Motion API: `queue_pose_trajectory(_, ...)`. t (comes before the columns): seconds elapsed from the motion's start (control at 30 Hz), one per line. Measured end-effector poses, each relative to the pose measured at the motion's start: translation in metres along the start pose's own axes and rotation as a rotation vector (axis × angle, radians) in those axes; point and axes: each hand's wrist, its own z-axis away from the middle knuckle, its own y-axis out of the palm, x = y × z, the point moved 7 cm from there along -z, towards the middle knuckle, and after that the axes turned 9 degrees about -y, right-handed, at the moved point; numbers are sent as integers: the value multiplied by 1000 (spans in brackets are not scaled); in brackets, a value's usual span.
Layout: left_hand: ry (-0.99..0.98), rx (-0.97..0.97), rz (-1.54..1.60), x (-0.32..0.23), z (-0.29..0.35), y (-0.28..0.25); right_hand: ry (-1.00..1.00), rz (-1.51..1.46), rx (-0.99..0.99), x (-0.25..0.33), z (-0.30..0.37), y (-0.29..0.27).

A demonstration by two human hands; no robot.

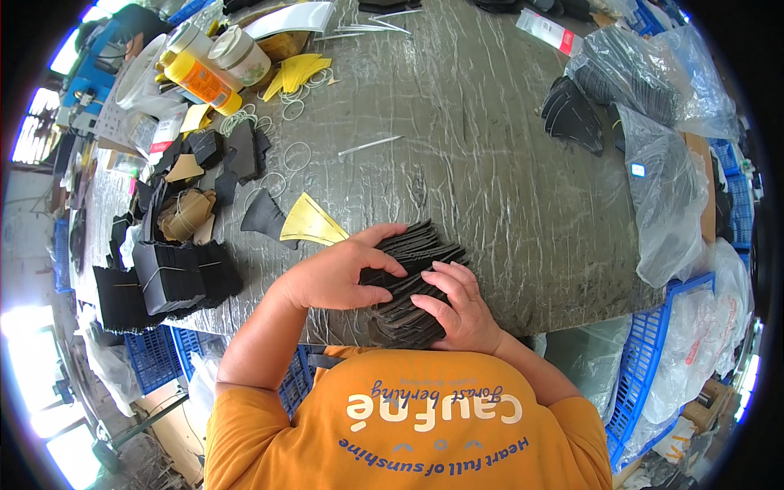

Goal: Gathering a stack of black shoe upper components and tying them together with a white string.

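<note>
A fanned stack of thin black cut pieces (420,242) stands on edge near the front of the table. My left hand (336,273) is closed on its left side, with the fingers over the far part and the thumb on the near part. Against the right side of the stack my right hand (467,317) curls, its fingertips pressed onto the edges of the pieces. Just beyond my left hand lie a yellow flared template (310,220) and a single black flared piece (265,216).
Bundles of black pieces (169,276) tied with bands sit at the left. Behind them are rubber bands (242,120), a yellow bottle (200,82) and a lidded cup (239,55). A white pen (370,146) lies mid-table. Plastic bags (663,184) and a blue crate (653,359) are at the right.
</note>
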Motion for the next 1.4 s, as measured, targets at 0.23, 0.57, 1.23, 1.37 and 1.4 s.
queue_pose_trajectory(0.23, -124, -42, 114, -4, -1, -1, -24, 33, -7, -2, 6, 2)
queue_pose_trajectory(0.57, 94, -22, -88, 3, 2, 4, -11, 2, 8, 0, 1, 0)
queue_pose_trajectory(1.23, 105, -56, -136, 1, 4, 7, -11, 62, -2, 0, 9, 0)
queue_pose_trajectory(1.37, 64, -45, -103, -6, 5, 6, -8, -15, -22, -1, 8, -1)
queue_pose_trajectory(1.4, 60, -52, -108, -7, 5, 5, -17, -32, -11, 0, 9, 0)
